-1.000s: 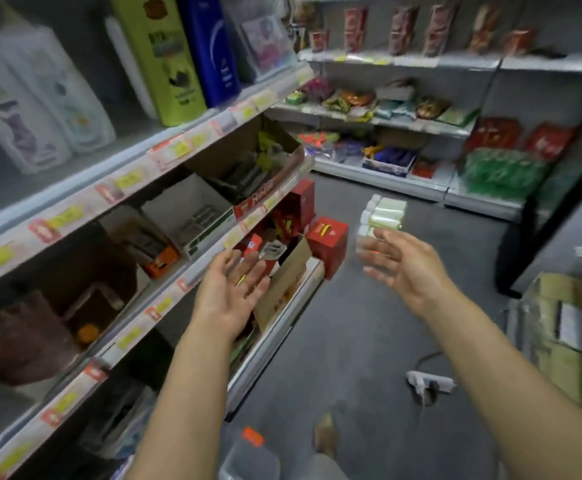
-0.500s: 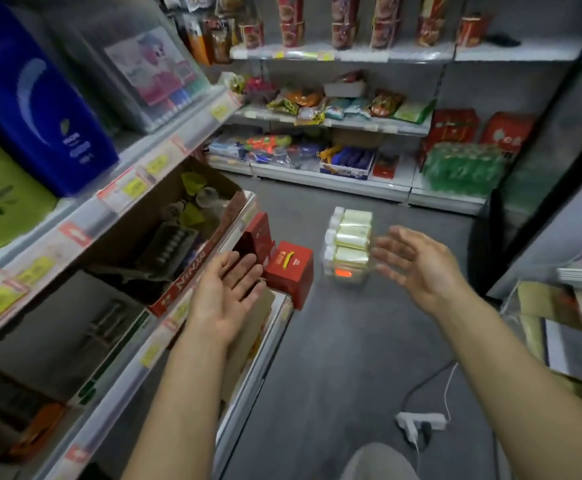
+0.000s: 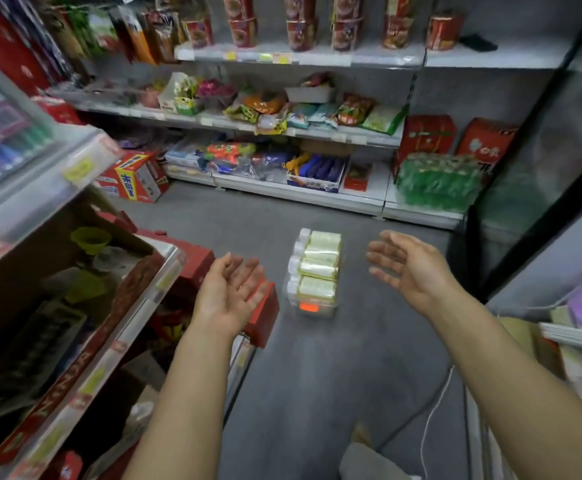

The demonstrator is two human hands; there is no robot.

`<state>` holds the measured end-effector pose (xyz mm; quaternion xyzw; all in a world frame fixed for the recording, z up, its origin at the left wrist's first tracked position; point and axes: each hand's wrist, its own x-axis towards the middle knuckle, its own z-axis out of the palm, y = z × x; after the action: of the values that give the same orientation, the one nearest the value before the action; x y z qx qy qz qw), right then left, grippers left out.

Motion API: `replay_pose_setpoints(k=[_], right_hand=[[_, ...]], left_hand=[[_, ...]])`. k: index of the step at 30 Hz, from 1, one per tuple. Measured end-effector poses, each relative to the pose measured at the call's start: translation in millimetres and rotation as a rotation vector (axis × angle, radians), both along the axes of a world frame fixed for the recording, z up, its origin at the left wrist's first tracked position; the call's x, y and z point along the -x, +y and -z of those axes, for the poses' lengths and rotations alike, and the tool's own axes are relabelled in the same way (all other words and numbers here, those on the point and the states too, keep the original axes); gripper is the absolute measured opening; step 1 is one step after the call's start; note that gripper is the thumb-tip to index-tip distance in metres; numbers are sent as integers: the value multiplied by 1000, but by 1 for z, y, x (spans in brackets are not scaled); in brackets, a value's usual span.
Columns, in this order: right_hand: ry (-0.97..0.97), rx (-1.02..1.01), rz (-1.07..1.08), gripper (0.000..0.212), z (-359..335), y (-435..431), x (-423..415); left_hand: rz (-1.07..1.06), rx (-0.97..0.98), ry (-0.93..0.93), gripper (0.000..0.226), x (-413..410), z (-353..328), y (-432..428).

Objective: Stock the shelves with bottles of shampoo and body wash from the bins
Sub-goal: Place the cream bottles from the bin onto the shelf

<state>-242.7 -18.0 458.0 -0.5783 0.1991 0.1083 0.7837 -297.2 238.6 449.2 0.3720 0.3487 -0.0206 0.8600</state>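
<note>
Aisle, grey floor. Person stood facing the far shelving, both bare forearms stretched forward.

Left hand: palm turned up and inward, fingers straight and loose, grasping nothing. It hung in front of a red box at the foot of the left-side shelf unit. Could not tell whether it touched the box.

Right hand: palm facing left, fingers spread and slightly bent, released, nothing in it.

Bottles: on the floor between the 2 hands and further along the aisle, apart from both. Pale yellow-green bodies, white caps pointing left, lying stacked in a clear pack. Could not tell whether this was a rigid bin or a wrap. An orange-red tag showed at its near end.

Around: cup containers on the top far shelf, snack bags on the level below, a green shrink-wrapped bundle at lower right. A white cable ran across the floor near the right forearm.
</note>
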Motion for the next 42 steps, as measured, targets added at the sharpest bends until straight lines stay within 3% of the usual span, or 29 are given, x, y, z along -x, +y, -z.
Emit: replay_pose_setpoints(k=[6,14,32,42], right_hand=[[-6,26,-26,15,-6,-50,-113],[23,71,-167,11,14,-40,-230],[267,342,-606,8,138,56,-520],[330,662,-895,6,245,94,-618]], left_hand=[[-24,23,-11,21,-94,-3,-49],[-114,-7,82,18,-180,34,-54],[-527,225,402,18,-364,194,-21],[-805,388,559,40,-401,280,-25]])
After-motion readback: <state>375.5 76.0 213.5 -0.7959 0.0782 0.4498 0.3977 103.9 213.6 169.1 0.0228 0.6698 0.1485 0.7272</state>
